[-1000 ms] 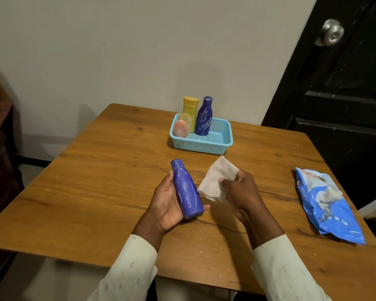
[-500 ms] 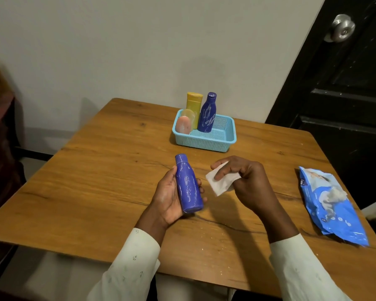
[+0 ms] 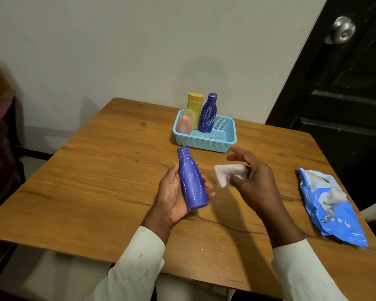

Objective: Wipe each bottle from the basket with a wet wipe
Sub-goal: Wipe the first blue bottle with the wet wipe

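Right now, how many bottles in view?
4. Blue bottle in the left hand; yellow bottle, dark blue bottle and pink bottle in the basket. More may be hidden behind them.

Your reach left over the brown wooden table (image 3: 91, 181) is open; light-blue plastic basket (image 3: 213, 142) blocks ahead, blue wipes packet (image 3: 332, 205) right.

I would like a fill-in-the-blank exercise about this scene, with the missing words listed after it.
1. The left hand holds a ____ bottle.
2. The right hand holds a white ____ beside that bottle.
3. The yellow bottle stands inside the light blue ____ on the table.
4. The blue wipes pack lies on the table, on the person's ____ side.

Missing words: blue; wipe; basket; right
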